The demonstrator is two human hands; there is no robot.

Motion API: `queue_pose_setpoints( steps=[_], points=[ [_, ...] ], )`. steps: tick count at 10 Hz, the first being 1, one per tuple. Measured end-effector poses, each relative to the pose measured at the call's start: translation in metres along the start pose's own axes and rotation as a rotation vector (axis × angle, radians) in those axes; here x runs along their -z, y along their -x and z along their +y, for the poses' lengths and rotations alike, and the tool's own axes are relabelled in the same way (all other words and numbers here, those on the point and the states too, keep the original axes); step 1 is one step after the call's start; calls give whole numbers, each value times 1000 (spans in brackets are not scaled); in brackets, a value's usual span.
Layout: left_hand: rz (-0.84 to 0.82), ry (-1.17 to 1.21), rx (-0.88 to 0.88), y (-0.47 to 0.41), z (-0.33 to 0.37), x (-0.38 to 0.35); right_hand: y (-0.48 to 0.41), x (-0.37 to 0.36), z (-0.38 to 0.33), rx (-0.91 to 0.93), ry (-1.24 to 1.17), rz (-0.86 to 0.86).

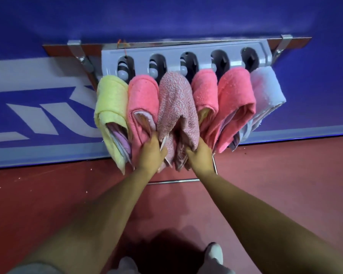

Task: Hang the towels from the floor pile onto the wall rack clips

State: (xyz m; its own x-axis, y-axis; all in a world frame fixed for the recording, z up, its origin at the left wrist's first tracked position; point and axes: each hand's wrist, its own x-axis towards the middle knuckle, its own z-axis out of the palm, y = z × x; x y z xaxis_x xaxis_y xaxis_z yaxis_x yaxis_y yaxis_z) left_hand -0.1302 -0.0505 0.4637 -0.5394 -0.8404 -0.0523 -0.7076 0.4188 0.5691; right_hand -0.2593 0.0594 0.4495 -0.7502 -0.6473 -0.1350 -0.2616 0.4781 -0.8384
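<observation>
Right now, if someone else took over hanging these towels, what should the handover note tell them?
Hands: left hand and right hand each grip a lower end of the speckled pink towel, hanging mid wall rack.
Also hanging: yellow towel, three plain pink towels, lilac towel.
Done: six towels on the rack.
Remaining: no floor pile is in view; the clip's hold on this towel is hidden, so check it before letting go.
</observation>
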Motion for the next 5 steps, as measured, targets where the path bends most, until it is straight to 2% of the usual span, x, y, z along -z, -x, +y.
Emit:
queue_pose_setpoints(
  steps=[1, 3, 5],
  points=[
    [-177, -176, 30, 12, -2, -3, 9, 0, -4, -54, 183, -128],
    [-336, -86, 59, 36, 22, 58, 32, 49, -41, -98, 389, -290],
    [-277, -48, 11, 37, 72, 159, 40, 120, -132, 38, 447, -248]
  ],
)
